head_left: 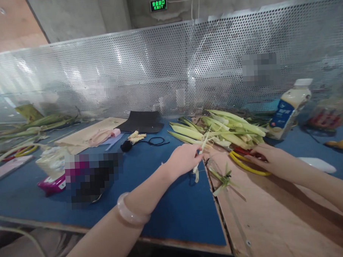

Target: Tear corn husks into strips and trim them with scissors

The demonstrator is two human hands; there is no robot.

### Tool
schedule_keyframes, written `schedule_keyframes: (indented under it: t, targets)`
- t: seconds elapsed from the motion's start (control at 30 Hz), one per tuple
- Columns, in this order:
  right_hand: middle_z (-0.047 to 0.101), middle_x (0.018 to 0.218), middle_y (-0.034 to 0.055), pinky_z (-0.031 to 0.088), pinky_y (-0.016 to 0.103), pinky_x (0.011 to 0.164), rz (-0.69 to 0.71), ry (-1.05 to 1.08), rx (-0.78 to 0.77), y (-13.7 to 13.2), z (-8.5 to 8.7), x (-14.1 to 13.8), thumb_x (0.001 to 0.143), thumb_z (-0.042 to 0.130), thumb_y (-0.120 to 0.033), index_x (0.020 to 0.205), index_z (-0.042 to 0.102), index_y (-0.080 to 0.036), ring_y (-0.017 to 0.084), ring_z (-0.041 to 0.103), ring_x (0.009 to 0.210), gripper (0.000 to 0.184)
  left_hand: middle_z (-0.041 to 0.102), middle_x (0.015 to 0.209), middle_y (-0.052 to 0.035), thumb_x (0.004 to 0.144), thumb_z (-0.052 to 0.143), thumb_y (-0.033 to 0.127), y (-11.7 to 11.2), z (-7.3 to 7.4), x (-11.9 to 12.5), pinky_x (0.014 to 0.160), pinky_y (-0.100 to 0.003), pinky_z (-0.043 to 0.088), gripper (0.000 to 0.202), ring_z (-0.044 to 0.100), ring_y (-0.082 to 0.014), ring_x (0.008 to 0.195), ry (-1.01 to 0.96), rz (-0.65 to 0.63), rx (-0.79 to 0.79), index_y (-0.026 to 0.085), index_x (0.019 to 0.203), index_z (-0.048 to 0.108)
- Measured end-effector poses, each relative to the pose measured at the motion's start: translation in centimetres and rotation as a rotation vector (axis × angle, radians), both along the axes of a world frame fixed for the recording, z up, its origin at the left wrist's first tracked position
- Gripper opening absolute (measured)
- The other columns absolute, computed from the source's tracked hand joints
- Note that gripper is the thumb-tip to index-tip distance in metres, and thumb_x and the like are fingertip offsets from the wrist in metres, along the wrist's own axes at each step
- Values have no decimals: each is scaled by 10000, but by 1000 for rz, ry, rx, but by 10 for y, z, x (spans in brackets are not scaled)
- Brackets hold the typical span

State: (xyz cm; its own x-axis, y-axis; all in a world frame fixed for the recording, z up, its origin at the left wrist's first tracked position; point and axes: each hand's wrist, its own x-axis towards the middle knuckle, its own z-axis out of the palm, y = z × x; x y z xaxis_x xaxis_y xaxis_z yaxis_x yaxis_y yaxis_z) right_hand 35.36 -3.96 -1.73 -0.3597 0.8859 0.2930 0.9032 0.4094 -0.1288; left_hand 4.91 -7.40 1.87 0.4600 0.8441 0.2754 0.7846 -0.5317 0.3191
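Husk strip: the pale strip (204, 141) is just right of the frame's centre, upright above the left hand's fingertips; a paler end hangs below.
Strip's handling: likely very light, limp and easily split lengthwise; best pinched flat across its width, near the middle.
Left hand: the left hand (187, 159) has thumb and fingers drawn together, pinching the strip.
Right hand: the right hand (263, 155), right of centre, has its fingers curled at the yellow-handled tool (247, 168); whether they close on it, I cannot tell.
Tool's handling: probably stiff and smooth, easiest held by its loops.
Husk pile: green husks (231, 130) lie just beyond both hands.
Knotted piece: a small leafy bundle (225, 179) lies below the pile, on the worktop's bare wooden part (277, 218).
Bottle: the bottle (287, 110) stands tilted in the frame, upper right.
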Motion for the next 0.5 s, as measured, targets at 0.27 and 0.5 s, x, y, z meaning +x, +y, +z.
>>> schedule_keyframes:
  t: [0.27,0.5]
  targets:
    - [612,809,151,449,400,719,-8,34,0,-6,4,-3,800,170,-761,778,634,-148,255,573,750,770,705,859,-43,871,471,322,-3,0,5,689,-261,471,260,635,-193,776,1,-4,46,191,1008,649]
    - [628,780,90,455,353,691,-12,43,48,-5,-1,2,866,332,-600,773,634,-188,219,578,723,519,694,926,-36,864,475,272,-2,-3,8,806,-273,463,253,619,-186,876,-75,19,128,209,1048,638]
